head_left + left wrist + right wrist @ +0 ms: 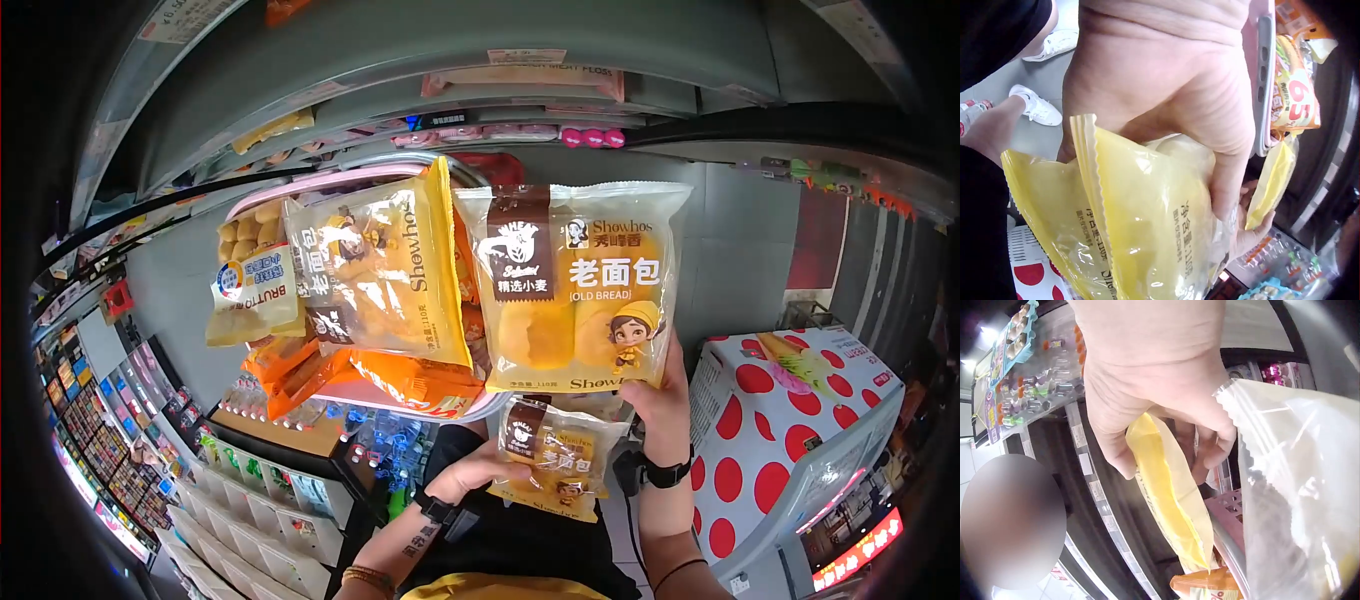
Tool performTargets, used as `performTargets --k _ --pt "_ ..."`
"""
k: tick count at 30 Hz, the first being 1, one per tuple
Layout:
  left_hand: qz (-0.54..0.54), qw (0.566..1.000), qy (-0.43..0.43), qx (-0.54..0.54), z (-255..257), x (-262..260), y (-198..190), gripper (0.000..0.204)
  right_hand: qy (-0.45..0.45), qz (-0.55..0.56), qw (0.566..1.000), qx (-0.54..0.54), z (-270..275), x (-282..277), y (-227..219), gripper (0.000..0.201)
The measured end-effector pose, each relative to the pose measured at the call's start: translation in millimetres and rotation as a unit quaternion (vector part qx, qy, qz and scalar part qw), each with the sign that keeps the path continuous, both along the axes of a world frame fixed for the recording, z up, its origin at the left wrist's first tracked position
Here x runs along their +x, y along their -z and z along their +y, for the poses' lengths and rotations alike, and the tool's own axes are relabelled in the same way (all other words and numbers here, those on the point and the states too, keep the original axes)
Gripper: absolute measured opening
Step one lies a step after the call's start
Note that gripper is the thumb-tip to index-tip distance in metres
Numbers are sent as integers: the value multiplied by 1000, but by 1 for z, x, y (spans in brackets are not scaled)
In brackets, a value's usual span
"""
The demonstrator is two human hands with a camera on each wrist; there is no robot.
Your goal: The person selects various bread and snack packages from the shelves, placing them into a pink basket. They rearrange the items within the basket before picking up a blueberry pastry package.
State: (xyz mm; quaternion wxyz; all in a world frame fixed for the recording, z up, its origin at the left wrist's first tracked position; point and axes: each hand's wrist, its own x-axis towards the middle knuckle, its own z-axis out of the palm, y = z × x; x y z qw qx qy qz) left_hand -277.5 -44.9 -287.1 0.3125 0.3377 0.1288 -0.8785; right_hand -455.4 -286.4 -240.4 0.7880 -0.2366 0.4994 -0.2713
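My right hand (658, 392) grips the lower corner of a bag of bread (580, 300), its printed front facing up in the head view. The right wrist view shows the yellow edge of this bag (1169, 494) between thumb and fingers. Nearer my body, my left hand (476, 474) pinches another bag of bread (560, 455). Two yellow bag ends lie together in the left wrist view, a front bag (1147, 212) and one behind it (1054, 206), under the left hand (1160, 81). Left of the right hand's bag, a similar bag of bread (375, 270) lies on a pink basket (350, 392).
The basket also holds a Brutto bag (262, 290) and orange packets (415, 380). Grey shelves (640, 60) run along the far side. A red-dotted white box (770, 440) stands at the right. Bottles (390, 445) stand below the basket. A person (1013, 525) is at the left in the right wrist view.
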Motion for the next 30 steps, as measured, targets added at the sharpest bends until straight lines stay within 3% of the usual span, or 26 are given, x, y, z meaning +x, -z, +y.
performTargets --k 8,11,14,16,18,19,22,25,30 --pt "-10 1000 -14 -7 10 -3 5 70 -12 -43 997 -63 -1 -2 14 98" --pt "-45 999 -28 -7 11 -3 5 67 28 48 998 -24 4 1 7 99" --pt "-46 998 -50 -16 11 -3 10 73 72 59 995 -25 6 1 10 100" --pt "-27 998 -57 -25 6 1 11 72 74 8 995 -60 5 -7 27 98" --pt "-38 998 -36 -43 18 -5 28 87 107 -26 993 -37 6 -13 37 91" --pt "-45 993 -88 -64 -5 8 12 86 111 -34 993 -29 7 -19 41 89" --pt "-59 988 -137 -49 9 6 29 87 94 -66 993 -32 7 -26 50 81" --pt "-75 990 -113 -47 39 4 46 72 133 -72 989 5 12 -18 49 75" --pt "-44 994 -100 14 42 31 43 89 148 -95 984 14 17 -9 53 64"
